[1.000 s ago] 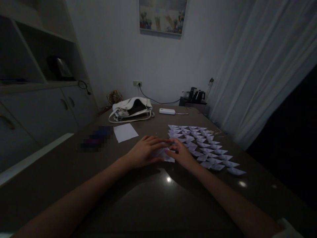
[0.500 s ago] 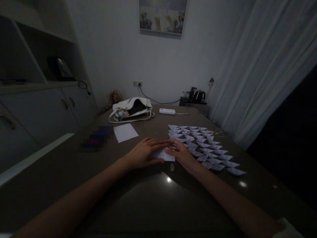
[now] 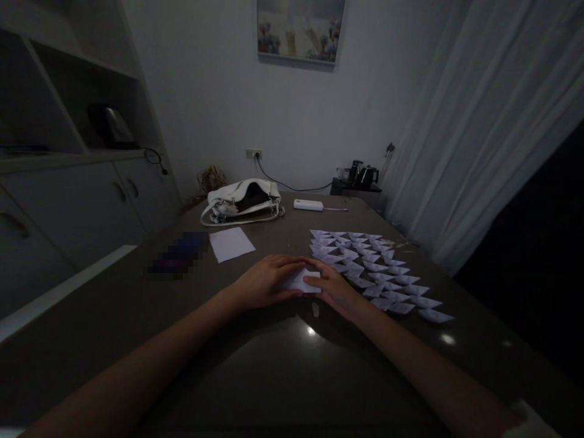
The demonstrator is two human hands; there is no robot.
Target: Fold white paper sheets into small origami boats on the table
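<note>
A small folded sheet of white paper is held between my two hands, just above the dark table. My left hand grips its left side, thumb along the near edge and fingers over the far side. From the right, my right hand pinches it, thumb on the front face and fingers behind. The fingertips of both hands meet at the far edge, hiding part of the paper. Rows of folded paper boats stand to the right of my right hand. Beyond my left hand lies a stack of white square paper.
At the back of the table are a white handbag and a white power bank with a short cable. A blurred-out dark item lies at the left. A black kettle stands behind the table's far right corner.
The folded paper has tilted slightly and its near edge sits a little higher. My right fingers have moved in closer to the left hand's fingertips. Everything else stays put.
</note>
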